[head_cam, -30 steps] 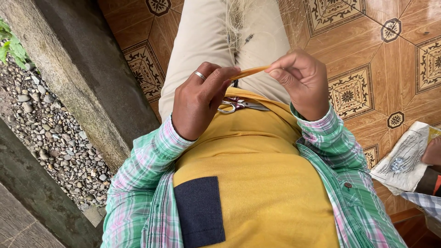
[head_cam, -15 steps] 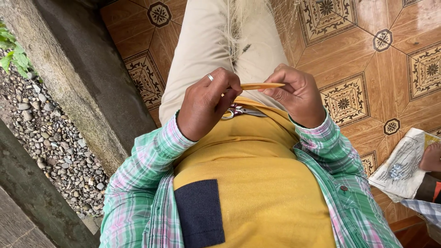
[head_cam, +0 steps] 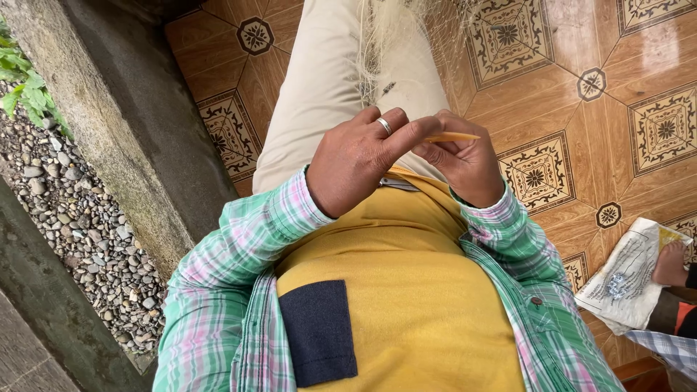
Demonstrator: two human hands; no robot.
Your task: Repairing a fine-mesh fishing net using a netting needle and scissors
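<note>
While both hands meet over the lap, the left hand and right hand each keep a pinching grip on a thin orange stick, with pale netting draped over the trousers beyond. Loosened fingertips could likely drop the stick onto the tiled floor.

Stick mostly hidden behind left hand; right hand fingertips covered too. Net threads above the hands blurry. Paper cut off by right edge.
</note>
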